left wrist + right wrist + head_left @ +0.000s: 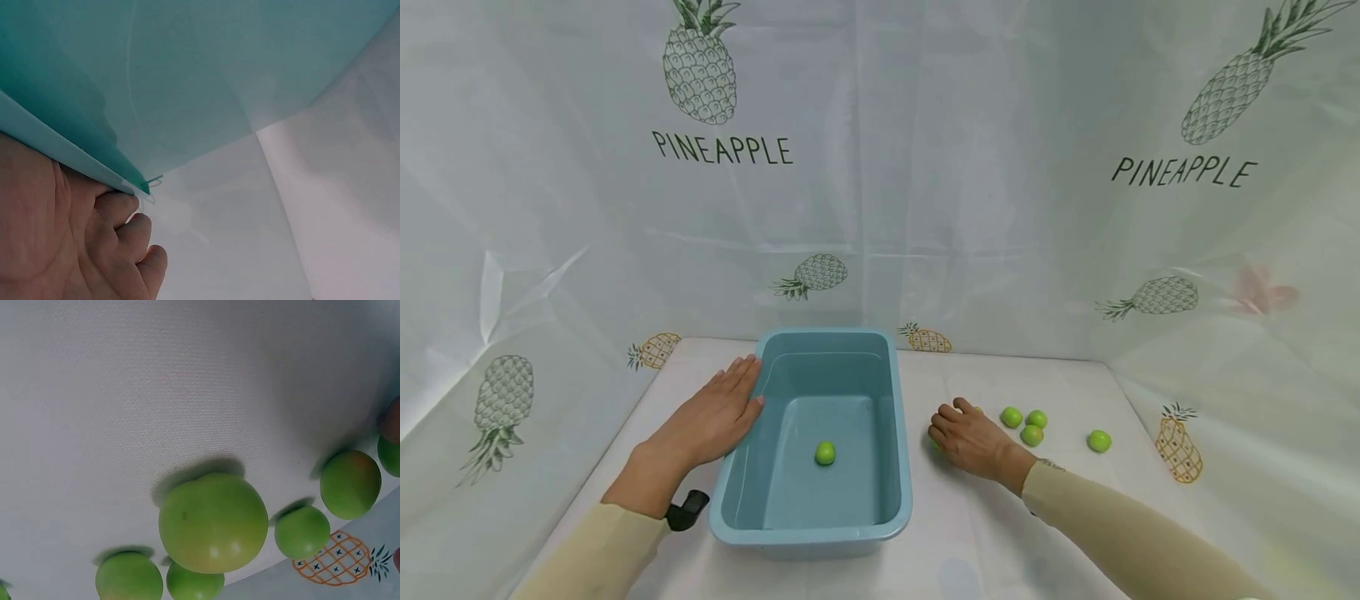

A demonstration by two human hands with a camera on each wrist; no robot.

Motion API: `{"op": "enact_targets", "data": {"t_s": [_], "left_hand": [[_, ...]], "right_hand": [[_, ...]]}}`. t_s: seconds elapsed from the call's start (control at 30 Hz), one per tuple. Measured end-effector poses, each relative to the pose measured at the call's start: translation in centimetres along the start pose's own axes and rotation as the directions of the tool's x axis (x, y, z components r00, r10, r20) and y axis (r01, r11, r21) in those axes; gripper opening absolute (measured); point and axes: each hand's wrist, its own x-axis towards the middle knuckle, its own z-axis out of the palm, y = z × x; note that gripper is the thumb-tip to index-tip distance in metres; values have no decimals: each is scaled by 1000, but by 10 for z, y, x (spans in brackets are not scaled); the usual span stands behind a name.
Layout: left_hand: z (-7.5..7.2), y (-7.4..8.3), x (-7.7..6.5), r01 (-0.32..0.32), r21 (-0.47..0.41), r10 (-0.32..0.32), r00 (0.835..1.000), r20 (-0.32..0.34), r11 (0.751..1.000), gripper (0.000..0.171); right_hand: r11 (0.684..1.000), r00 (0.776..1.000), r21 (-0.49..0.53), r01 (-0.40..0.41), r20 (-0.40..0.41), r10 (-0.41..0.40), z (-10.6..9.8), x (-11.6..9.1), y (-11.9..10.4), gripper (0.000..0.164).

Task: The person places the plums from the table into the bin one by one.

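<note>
One small green fruit (825, 452) lies alone on the floor of the blue plastic tub (895, 417), near its middle and clear of the walls. Four more green fruits (1032, 434) lie loose on the white tablecloth (1060, 383) to the right of the tub: three clustered close together just beyond the right hand (973, 437), and a fourth (1099, 441) set apart further right. That hand rests palm down on the cloth just beside the tub's right wall, fingers curled over a fruit of which only a green edge (935, 446) shows in the head view; whether the fingers actually grip it cannot be told. The right wrist view shows a large fruit (213, 522) close under the camera, with smaller ones around it on the cloth. The left hand (715, 414) lies flat against the outside of the tub's left wall, fingers straight and together, fingertips touching the rim; the left wrist view shows the fingers (119, 209) pressed under the tub's edge (75, 153). Both forearms wear pale yellow sleeves (1120, 533), and a black strap (687, 509) shows at the left wrist. Backdrop sheeting (925, 167) behind and beside the table carries pineapple drawings, and the word "PINEAPPLE" is legible twice, at upper left (722, 150) and upper right (1183, 172).
</note>
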Motion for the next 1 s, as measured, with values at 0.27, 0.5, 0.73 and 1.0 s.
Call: {"op": "enact_targets", "data": {"t_s": [0.27,0.5,0.73,1.0], "left_hand": [[0,0,1,-3,-1,3,1000,1,1000,65],[-1,0,1,1,12,-1,1000,8,1000,65],[-6,-1,0,-18,48,17,1000,18,999,65],[-6,-2,1,-31,70,29,999,18,997,65]], "right_hand": [[993,987,44,-110,-116,115,-6,8,21,23],[985,964,26,-170,-204,171,-11,10,44,34],[979,953,39,-200,-224,204,-20,14,55,35],[972,935,52,-227,-268,233,-27,16,60,33]]}}
